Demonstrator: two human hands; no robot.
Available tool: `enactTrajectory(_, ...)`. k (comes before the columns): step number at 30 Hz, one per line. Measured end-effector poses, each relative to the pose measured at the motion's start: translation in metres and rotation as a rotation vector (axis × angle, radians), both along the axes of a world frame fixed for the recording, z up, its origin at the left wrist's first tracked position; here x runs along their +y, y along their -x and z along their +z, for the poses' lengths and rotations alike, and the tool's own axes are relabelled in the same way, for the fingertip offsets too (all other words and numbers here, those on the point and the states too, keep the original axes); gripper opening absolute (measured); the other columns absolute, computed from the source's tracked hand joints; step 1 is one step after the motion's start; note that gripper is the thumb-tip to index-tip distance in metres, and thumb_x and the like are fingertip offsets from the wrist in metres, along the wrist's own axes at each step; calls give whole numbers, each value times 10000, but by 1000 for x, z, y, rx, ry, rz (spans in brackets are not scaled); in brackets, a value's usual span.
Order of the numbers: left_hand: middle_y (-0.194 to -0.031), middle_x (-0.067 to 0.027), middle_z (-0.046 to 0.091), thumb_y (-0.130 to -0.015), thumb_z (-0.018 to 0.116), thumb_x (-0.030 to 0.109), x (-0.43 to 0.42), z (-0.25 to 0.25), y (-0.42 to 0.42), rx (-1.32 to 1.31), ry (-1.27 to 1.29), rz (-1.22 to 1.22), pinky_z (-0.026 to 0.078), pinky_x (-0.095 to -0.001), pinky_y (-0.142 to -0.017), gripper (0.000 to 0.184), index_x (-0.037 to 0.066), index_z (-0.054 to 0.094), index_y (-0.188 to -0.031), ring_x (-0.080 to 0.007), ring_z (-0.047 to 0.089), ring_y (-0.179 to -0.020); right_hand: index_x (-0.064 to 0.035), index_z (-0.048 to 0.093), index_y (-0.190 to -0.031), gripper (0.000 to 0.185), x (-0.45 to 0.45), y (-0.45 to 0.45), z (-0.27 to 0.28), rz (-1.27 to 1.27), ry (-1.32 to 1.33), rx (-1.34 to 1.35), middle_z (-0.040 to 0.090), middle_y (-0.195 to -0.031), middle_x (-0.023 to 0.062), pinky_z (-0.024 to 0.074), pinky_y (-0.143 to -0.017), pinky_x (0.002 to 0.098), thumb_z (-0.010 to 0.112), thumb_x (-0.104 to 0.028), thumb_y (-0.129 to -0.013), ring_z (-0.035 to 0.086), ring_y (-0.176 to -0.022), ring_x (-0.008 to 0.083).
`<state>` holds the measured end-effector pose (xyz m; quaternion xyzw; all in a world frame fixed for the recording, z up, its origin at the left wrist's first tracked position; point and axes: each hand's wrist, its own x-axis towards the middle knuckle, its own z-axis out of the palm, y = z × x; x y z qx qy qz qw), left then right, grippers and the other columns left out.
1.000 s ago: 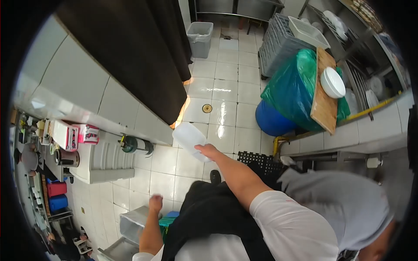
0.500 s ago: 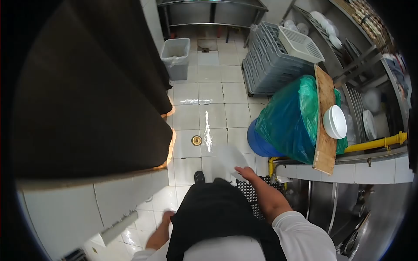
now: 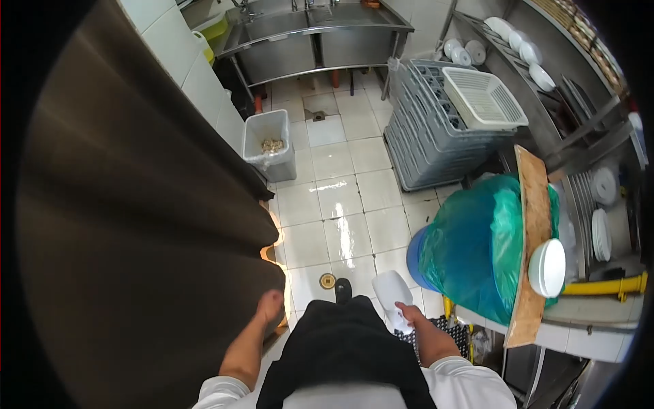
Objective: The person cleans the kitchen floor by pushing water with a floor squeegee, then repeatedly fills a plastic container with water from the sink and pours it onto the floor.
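My right hand [image 3: 409,315] is closed on the near end of a white plate [image 3: 392,288], a long shape with rounded corners, held low over the tiled floor beside my right leg. My left hand [image 3: 272,305] hangs in front of the dark brown curtain [image 3: 150,273]. Its fingers are blurred and turned away, and I see nothing in it. To the right of the plate stands a blue bin [image 3: 426,259] lined with a green bag [image 3: 470,252]. Across it lies a wooden board [image 3: 533,204] bearing white bowls [image 3: 547,268].
A grey bin [image 3: 269,157] with scraps inside stands beside the curtain. Grey dish racks [image 3: 432,153] are stacked at the right under a cream basket [image 3: 487,99]. Ahead is a steel sink [image 3: 354,48]. Shelves of plates line the right wall, above a yellow pipe [image 3: 603,285].
My view has tilted up and moved forward, bringing the sink more into sight. The left hand has swung forward beside the curtain. The right hand still holds the plate, now less blurred.
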<state>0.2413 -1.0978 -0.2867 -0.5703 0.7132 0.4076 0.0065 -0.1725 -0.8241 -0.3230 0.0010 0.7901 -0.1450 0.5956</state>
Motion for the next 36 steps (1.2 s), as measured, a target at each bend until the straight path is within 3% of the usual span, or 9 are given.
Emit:
enactTrajectory(5, -962, -193, 610, -834, 489, 206, 54, -30, -86, -394, -228, -478, 460, -434, -753, 230, 31, 637, -844, -342, 585, -889, 120, 535, -1097, 805, -165, 63, 34, 331, 70, 106, 560, -1108, 240, 429, -849, 384, 576, -594, -728, 545, -1019, 304)
enactTrajectory(14, -706, -151, 631, -840, 544, 215, -124, -112, -36, -356, -850, 219, 468, -440, -495, 210, 49, 655, -778, -319, 602, -583, 115, 585, -1007, 730, -299, 137, 15, 282, 272, 377, 616, -935, 218, 449, -779, 372, 609, -558, -727, 595, -877, 295)
enactTrajectory(17, -796, -146, 646, -700, 599, 163, -290, -72, 54, -449, 264, -868, 498, -405, -641, 145, 57, 666, -773, -290, 622, -754, 48, 608, -994, 630, -294, 145, 12, 183, 196, 273, 589, -799, 115, 459, -681, 394, 608, -534, -749, 558, -725, 233)
enactTrajectory(18, -919, -155, 639, -792, 518, 155, -346, -40, 97, -533, 126, -870, 488, -418, -741, 186, 39, 654, -842, -308, 609, -832, 18, 579, -1068, 629, -296, 143, 20, 55, 79, 223, 590, -840, 115, 462, -705, 399, 608, -526, -755, 559, -745, 233)
enactTrajectory(20, -829, -153, 645, -793, 557, 211, -420, 4, 153, -16, 42, 49, 485, -395, -708, 221, 10, 642, -828, -316, 608, -789, -51, 494, -1214, 650, -299, 146, 18, -93, -92, 103, 587, -964, 124, 451, -797, 382, 604, -511, -768, 568, -830, 240)
enactTrajectory(26, -687, -123, 599, -826, 567, 222, -519, 20, 230, 422, -78, 320, 459, -365, -597, 219, 7, 610, -838, -238, 566, -631, -51, 584, -1077, 590, -346, 181, 23, 104, 10, 21, 592, -964, 125, 434, -691, 561, 552, -559, -778, 572, -822, 301)
enactTrajectory(30, -800, -205, 624, -799, 504, 241, -475, -52, 175, -167, -91, -264, 478, -462, -666, 260, 6, 614, -801, -376, 603, -788, -113, 577, -1075, 502, -435, 240, -7, -55, -101, -178, 565, -951, 114, 441, -650, 573, 528, -538, -811, 545, -841, 301)
enactTrajectory(33, -835, -142, 650, -825, 479, 220, -435, -8, 168, -347, -45, -905, 503, -410, -674, 205, 117, 649, -876, -302, 629, -778, -144, 580, -972, 511, -505, 321, -112, 156, 109, -145, 557, -847, 46, 417, -743, 601, 567, -605, -750, 522, -791, 287)
enactTrajectory(36, -723, -91, 611, -684, 591, 212, -389, -67, 113, -371, -115, -727, 507, -388, -645, 118, 117, 618, -748, -279, 606, -767, -125, 584, -987, 526, -666, 366, 1, -45, 131, 26, 583, -794, 18, 499, -679, 483, 630, -582, -730, 565, -778, 190)
